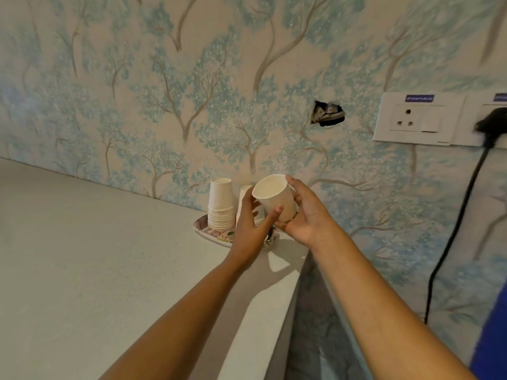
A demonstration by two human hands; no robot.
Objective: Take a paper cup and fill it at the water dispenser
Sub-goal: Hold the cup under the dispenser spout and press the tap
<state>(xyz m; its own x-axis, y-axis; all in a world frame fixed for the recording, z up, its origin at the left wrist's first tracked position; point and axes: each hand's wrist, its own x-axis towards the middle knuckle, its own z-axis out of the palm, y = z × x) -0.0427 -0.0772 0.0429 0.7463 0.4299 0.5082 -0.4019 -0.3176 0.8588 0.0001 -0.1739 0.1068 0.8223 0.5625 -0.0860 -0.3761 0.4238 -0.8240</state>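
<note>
A single white paper cup (275, 197) is held above the counter's far right corner, tilted so its empty mouth faces me. My right hand (307, 215) wraps its far side and base. My left hand (251, 223) touches its near side with thumb and fingertip. Behind my left hand, a stack of upside-down paper cups (220, 205) stands on a patterned tray (203, 224). A second stack (244, 196) is mostly hidden by my left hand. No water dispenser is in view.
The pale counter (96, 256) ends in an edge at the right, with a gap down to the wallpapered wall. A wall socket plate (417, 119) carries a black plug and cable (461, 212). Something blue (491, 341) sits at the lower right.
</note>
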